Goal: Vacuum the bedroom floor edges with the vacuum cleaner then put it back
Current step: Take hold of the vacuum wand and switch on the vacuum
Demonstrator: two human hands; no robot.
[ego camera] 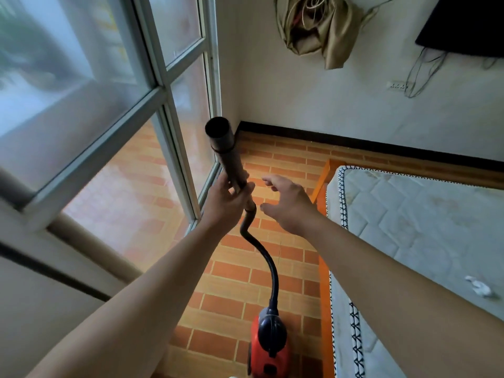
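Observation:
A red and dark blue vacuum cleaner [270, 345] stands on the brick-pattern floor [289, 156] near the bottom of the view. Its black hose [268, 260] curves up to a dark tube [225, 148] whose open end points up toward me. My left hand [227, 201] grips the tube's lower end where the hose joins. My right hand [289, 201] hovers just right of the tube with fingers spread, touching nothing.
A glass window wall with a grey frame [169, 110] runs along the left. A black skirting [354, 141] lines the far wall. A mattress [425, 227] on an orange bed frame [323, 175] fills the right. A tied curtain [319, 28] hangs above the corner.

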